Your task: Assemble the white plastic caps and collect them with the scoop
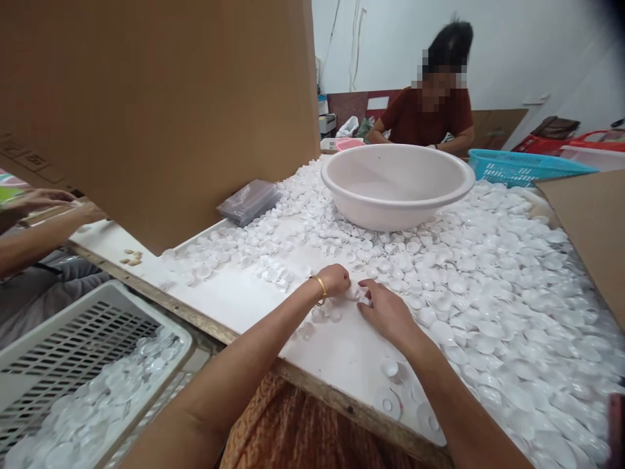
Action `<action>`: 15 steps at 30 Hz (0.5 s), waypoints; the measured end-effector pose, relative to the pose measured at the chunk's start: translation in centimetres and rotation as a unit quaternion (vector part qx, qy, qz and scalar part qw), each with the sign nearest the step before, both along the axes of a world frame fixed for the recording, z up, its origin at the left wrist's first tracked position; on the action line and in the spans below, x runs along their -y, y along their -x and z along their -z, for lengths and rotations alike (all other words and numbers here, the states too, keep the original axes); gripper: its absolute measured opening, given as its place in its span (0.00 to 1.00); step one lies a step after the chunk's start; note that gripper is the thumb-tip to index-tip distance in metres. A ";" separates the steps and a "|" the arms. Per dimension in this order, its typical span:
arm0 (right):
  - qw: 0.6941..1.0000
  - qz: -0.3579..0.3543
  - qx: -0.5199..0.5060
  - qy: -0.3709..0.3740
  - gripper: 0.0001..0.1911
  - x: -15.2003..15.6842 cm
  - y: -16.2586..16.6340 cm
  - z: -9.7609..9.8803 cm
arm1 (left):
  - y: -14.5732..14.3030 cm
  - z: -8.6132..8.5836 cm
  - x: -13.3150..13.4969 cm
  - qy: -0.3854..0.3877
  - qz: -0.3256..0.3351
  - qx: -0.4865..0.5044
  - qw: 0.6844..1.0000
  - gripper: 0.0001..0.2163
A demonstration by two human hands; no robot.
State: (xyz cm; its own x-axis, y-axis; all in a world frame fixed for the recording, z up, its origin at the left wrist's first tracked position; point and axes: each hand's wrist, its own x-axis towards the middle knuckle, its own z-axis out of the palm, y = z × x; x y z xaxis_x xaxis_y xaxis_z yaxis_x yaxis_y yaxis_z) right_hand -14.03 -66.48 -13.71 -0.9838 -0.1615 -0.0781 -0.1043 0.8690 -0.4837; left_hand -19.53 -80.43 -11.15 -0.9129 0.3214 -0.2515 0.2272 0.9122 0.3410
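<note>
My left hand (pixel 334 280), with a gold bangle on the wrist, is curled closed over small white plastic caps (pixel 488 286) on the white table (pixel 254 306). My right hand (pixel 383 309) lies just beside it, fingers bent and pinching at a cap (pixel 364 298) between the two hands. Both hands rest at the near edge of a large heap of the same white caps. What exactly each hand grips is too small to name beyond white caps.
A big white basin (pixel 395 182) stands on the heap. A tall cardboard box (pixel 161 111) rises at the left. A white slotted basket (pixel 92 378) holds caps at lower left. Another person (pixel 430 104) sits across; someone's arm (pixel 34 228) is at far left. A blue basket (pixel 522 166) sits behind.
</note>
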 end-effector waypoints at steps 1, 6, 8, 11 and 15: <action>1.000 -0.008 -0.002 -0.001 0.19 0.0 0.0 0.0 | 0.0 0.3 -0.2 0.014 -0.016 -0.005 1.000 0.08; 1.000 -0.013 -0.005 0.003 0.16 0.2 -0.3 0.1 | 0.0 0.0 0.8 0.040 -0.057 -0.070 0.995 0.09; 1.000 -0.010 0.002 0.002 0.17 0.2 -0.3 0.1 | 0.0 -0.7 2.9 0.036 -0.059 -0.109 0.992 0.10; 1.000 -0.016 0.002 -0.009 0.20 0.3 -0.5 0.0 | 0.1 -1.2 6.3 0.058 -0.060 -0.151 0.985 0.12; 0.999 -0.028 -0.006 -0.028 0.23 0.6 -0.7 -0.2 | 0.5 -0.3 8.0 0.074 -0.046 -0.124 0.988 0.09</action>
